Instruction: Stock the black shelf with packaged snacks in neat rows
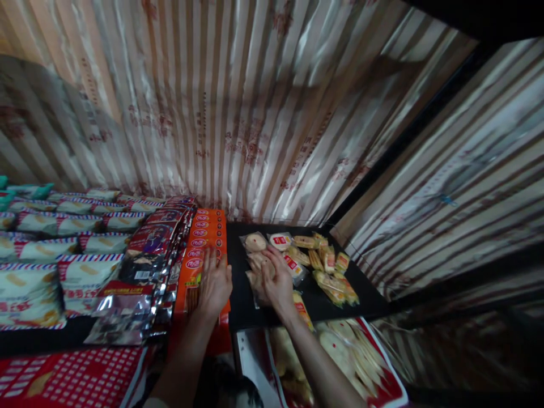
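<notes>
My left hand (215,286) lies over a row of overlapping orange packets (204,226), its fingers stretched out along their printed fronts. To the right, my right hand (277,279) rests on round, flat cakes in see-through wrappers (256,242), with its fingers extended and apart from the thumb. Part of those wrapped cakes is hidden under the palm. Just beyond the fingertips are white packs with red labels (280,241). Small yellow wrapped snacks (325,258) are scattered farther right on the black shelf (361,294).
Dark red shiny packets (155,232) overlap left of the orange ones, beside rows of pale snack bags (89,277). Below the shelf stand a box of round flat cakes (340,345) and a red checked package (80,374). Ribbed, printed sheeting (238,102) hangs behind.
</notes>
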Tool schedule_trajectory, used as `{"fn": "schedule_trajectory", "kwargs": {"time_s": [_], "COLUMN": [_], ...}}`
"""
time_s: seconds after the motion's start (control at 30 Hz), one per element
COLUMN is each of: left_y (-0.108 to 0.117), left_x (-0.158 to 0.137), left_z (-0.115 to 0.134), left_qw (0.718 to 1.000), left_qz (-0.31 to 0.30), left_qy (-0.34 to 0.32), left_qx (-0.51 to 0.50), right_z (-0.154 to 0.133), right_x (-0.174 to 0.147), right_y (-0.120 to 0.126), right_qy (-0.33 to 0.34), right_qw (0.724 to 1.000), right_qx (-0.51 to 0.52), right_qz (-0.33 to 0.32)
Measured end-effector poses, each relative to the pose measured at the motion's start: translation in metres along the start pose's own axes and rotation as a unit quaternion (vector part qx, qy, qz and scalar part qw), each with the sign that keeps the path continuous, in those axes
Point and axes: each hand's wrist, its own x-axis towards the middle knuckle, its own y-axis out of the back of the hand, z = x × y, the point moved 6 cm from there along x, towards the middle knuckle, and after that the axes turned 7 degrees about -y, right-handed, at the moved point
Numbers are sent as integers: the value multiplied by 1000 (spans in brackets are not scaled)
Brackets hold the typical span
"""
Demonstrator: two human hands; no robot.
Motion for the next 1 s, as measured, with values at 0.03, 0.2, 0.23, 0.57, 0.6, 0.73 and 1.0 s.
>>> {"fn": "schedule_trajectory", "kwargs": {"time_s": [0.03, 0.2, 0.23, 0.57, 0.6, 0.73, 1.0], "left_y": [-2, -24, -29, -52, -52, -50, -49], "left_x": [1, 5, 6, 17, 18, 22, 24], "left_z": [6, 38, 44, 67, 67, 61, 43], "left_qw": [1000, 988, 985, 981, 980, 966, 940], "left_qz": [-3, -54, -66, -62, -56, -25, 20], "left_qy": [-4, 16, 21, 35, 35, 36, 47], "left_qx": [-25, -142, -160, -182, -190, -256, -337], "right_z": [8, 42, 46, 54, 55, 61, 57], "right_x": [6, 24, 25, 24, 25, 30, 32], "right_y": [8, 26, 26, 24, 27, 30, 1], "right_qy": [2, -25, -32, -53, -52, -82, -175], "right_qw": [1000, 995, 994, 994, 995, 995, 963], "right_qx": [-30, -86, -90, -35, -31, 31, 195], "right_qz": [7, -33, -43, -90, -78, -55, -67]}}
